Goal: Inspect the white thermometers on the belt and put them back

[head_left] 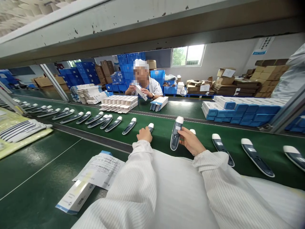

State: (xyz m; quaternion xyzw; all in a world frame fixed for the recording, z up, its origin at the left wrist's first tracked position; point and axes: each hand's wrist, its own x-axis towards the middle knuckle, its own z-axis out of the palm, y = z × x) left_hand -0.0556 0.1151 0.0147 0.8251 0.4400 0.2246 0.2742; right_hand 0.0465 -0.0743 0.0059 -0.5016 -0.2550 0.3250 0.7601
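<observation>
Upright above the green belt (164,127) is a grey device with a white cap (175,132), its open slot facing me. My right hand (190,140) grips it from the right side, between thumb and fingers. To the left, my left hand (144,135) reaches over the belt with bent fingers, against another white-tipped device (151,127) that it partly hides. Whether the fingers grip that device is unclear. More such devices lie on the belt on both sides, among them one at the right (257,157).
A person (145,82) across the belt holds a white box (141,92). Stacked blue-and-white boxes (240,109) stand at the far right. Near me at left lie a white box (76,195) and a printed sheet (102,170). A metal beam (143,19) crosses overhead.
</observation>
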